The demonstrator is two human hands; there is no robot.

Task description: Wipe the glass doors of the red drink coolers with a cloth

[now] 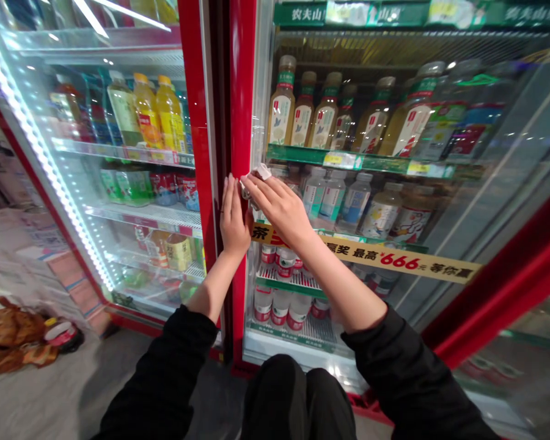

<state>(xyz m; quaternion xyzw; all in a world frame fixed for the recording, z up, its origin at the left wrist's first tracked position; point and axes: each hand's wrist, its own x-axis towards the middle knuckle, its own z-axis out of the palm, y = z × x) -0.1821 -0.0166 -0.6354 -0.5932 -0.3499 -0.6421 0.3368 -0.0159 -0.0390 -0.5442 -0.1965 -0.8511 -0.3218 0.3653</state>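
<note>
1. Two black fabric sleeves reach forward below my view.
2. My left hand, open with fingers together, points up along a glossy red upright door frame.
3. My right hand stretches its fingers over a crumpled white cloth; I cannot tell whether the hidden thumb grips.
4. That cloth lies at the frame, under the right fingertips, just right of the left hand; its visible corner points upward, no long axis clear.
5. Beyond, plastic drink bottles stand behind glass.
</note>
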